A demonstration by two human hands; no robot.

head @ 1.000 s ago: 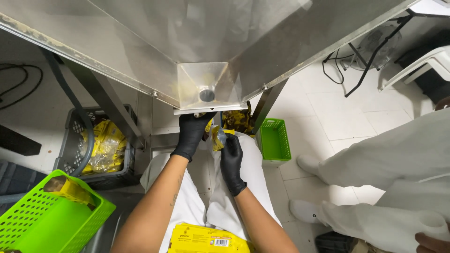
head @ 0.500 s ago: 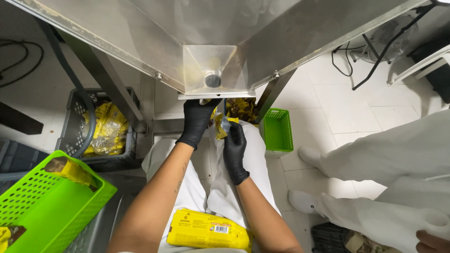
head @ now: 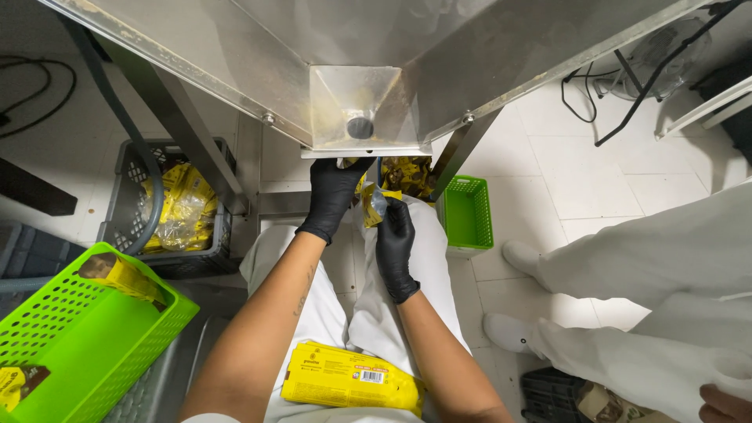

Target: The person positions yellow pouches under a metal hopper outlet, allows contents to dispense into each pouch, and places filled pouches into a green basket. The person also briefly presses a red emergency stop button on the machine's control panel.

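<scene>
Black-gloved left hand (head: 333,194) reaches up under the steel hopper outlet (head: 362,125), fingers curled at its lip; can't tell what they grip. Right hand (head: 394,235) pinches a small yellow sachet (head: 373,200) just below the outlet. Yellow packet (head: 351,377) lies on lap; green basket (head: 468,211) beside.

Steel hopper (head: 368,117) overhead, green basket (head: 468,211) right, hem the hands.
</scene>
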